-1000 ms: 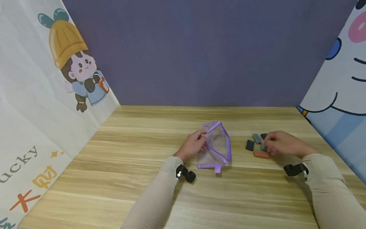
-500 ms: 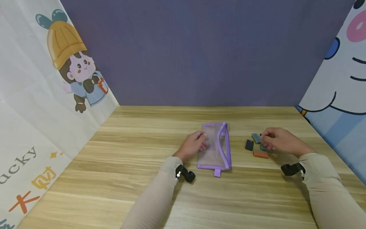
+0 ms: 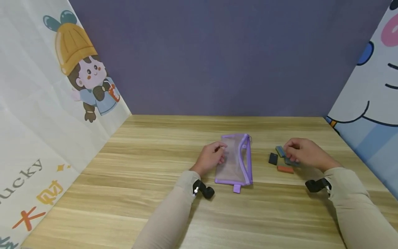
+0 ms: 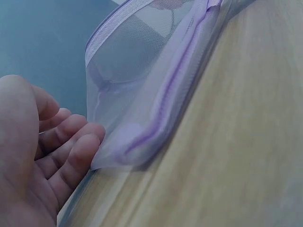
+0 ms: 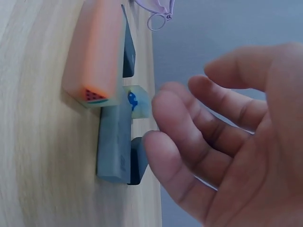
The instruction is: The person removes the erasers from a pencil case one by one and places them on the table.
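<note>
A purple-edged mesh zip pouch lies on the table, its zipper side gaping toward the right. My left hand is at its left edge; in the left wrist view the loosely bent fingertips touch the mesh. Just above a group of small eraser-like blocks, my right hand hovers with relaxed fingers and nothing between them. The group has an orange block with a watermelon print on its end, a grey-blue block, a black block and a pale block with a blue print. Another dark block is partly hidden.
Wood-grain table runs back to a dark purple-grey panel. Cartoon-printed sheets stand at the left and right. A small ring hangs from the pouch's far corner.
My left hand has let go of the pouch's upper layer, which has dropped flatter, narrowing the opening. The right hand has drawn slightly up from the blocks.
</note>
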Demonstrator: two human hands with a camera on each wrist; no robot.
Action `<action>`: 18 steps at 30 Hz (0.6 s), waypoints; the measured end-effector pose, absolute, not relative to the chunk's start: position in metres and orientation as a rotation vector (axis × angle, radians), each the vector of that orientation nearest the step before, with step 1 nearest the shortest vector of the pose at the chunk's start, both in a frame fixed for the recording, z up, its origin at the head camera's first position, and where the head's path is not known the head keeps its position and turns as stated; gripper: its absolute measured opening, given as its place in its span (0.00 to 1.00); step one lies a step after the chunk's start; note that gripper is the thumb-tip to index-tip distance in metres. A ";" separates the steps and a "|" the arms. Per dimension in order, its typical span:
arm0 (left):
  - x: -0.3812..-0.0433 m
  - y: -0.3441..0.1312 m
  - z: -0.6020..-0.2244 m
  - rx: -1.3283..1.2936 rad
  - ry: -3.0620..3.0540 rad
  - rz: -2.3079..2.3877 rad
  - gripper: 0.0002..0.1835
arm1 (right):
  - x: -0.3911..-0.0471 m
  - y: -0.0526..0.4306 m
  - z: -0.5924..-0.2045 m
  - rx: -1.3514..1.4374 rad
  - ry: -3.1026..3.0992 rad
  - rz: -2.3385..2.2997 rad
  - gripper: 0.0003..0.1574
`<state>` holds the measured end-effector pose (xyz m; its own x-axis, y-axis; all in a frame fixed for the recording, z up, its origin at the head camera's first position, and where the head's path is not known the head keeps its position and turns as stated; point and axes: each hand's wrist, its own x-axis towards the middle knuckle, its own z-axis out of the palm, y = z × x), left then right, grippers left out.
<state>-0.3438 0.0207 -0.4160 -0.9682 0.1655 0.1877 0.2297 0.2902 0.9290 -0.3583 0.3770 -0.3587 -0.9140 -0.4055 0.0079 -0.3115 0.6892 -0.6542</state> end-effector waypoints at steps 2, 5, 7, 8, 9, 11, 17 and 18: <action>-0.344 0.021 -0.415 -0.375 -2.467 -1.801 0.14 | -0.359 0.377 -0.360 -0.589 2.769 -1.035 0.20; -0.345 0.021 -0.415 -0.374 -2.451 -1.803 0.14 | -0.362 0.378 -0.362 -0.578 2.779 -1.048 0.20; -0.345 0.020 -0.414 -0.374 -2.444 -1.817 0.14 | -0.364 0.378 -0.363 -0.557 2.782 -1.058 0.21; -0.345 0.019 -0.414 -0.372 -2.445 -1.822 0.15 | -0.366 0.378 -0.364 -0.549 2.784 -1.064 0.21; -0.345 0.018 -0.414 -0.367 -2.449 -1.822 0.15 | -0.368 0.378 -0.364 -0.543 2.789 -1.067 0.22; -0.345 0.014 -0.412 -0.360 -2.460 -1.828 0.17 | -0.372 0.376 -0.364 -0.543 2.817 -1.051 0.23; -0.346 0.000 -0.402 -0.352 -2.545 -1.800 0.17 | -0.376 0.373 -0.356 -0.594 2.954 -0.940 0.22; -0.347 -0.004 -0.400 -0.346 -2.565 -1.785 0.17 | -0.376 0.372 -0.355 -0.611 2.969 -0.920 0.21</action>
